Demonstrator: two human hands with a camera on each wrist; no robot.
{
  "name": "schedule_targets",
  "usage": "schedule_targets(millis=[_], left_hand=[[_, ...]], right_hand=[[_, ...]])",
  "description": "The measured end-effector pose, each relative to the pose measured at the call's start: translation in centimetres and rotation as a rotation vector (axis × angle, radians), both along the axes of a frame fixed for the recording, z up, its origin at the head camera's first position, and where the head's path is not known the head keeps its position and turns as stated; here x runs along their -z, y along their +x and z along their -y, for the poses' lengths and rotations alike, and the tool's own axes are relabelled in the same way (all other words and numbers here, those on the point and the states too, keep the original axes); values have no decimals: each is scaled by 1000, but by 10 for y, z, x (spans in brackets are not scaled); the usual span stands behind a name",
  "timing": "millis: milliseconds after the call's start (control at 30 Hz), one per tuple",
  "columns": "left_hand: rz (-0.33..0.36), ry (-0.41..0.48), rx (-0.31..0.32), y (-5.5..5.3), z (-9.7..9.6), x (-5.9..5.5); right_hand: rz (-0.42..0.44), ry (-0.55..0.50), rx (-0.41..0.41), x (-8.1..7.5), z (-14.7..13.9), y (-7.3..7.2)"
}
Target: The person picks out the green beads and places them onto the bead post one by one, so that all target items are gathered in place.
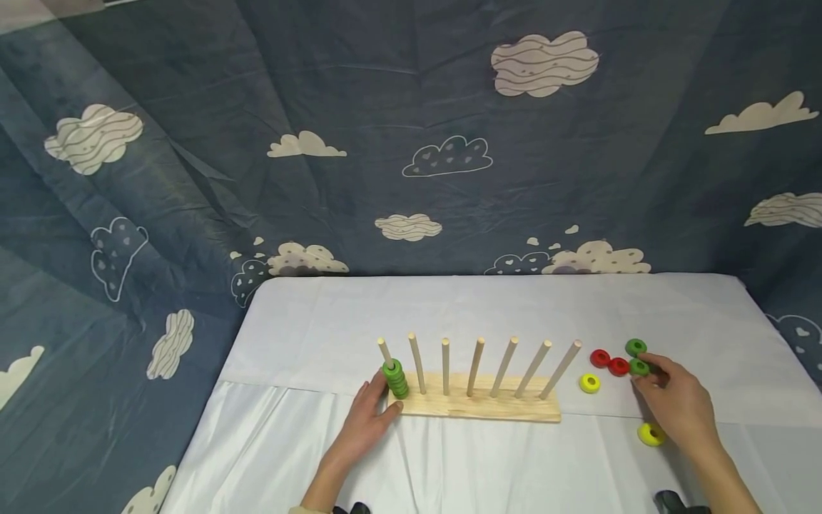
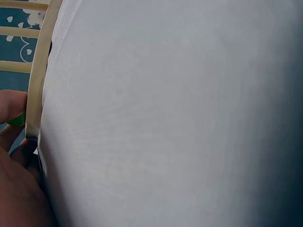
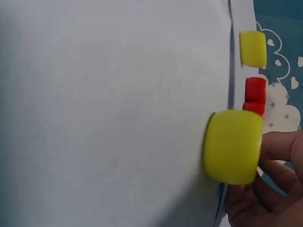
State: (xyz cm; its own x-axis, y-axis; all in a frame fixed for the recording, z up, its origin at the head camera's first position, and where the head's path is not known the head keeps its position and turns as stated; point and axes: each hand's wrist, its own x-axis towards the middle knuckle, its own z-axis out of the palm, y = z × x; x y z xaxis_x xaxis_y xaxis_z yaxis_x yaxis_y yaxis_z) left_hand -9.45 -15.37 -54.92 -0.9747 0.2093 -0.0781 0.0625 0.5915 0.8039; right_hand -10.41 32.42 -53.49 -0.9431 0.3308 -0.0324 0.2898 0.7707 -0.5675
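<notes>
A wooden peg board [image 1: 475, 407] with several upright pegs lies across the table. On its leftmost peg sits a stack of green rings [image 1: 398, 382]. My left hand [image 1: 366, 417] grips the board's left end, thumb at the front edge and fingers beside the stack. Over to the right, my right hand [image 1: 683, 400] pinches a green ring [image 1: 638, 367] between thumb and fingers. Another green ring [image 1: 636, 348] lies just behind it. Two red rings [image 1: 609, 362] lie to its left. In the right wrist view, my fingers hide the pinched ring behind a yellow ring [image 3: 234, 146].
One yellow ring [image 1: 589, 383] lies between the board's right end and my right hand; the other is under my right wrist, nearer the front. White cloth [image 1: 321, 328] covers the table. A dark cloud-patterned curtain [image 1: 359, 185] hangs behind and at the sides.
</notes>
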Motion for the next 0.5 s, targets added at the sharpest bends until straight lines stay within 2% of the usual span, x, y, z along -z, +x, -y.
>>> schedule_targets(millis=[200,500], left_hand=[[-4,-8,-5,-1,0,0],[-12,-18,-5,1,0,-1]], right_hand=[[-13,14,-7,2,-2,-3],[-1,-55,17,-11,2,4]])
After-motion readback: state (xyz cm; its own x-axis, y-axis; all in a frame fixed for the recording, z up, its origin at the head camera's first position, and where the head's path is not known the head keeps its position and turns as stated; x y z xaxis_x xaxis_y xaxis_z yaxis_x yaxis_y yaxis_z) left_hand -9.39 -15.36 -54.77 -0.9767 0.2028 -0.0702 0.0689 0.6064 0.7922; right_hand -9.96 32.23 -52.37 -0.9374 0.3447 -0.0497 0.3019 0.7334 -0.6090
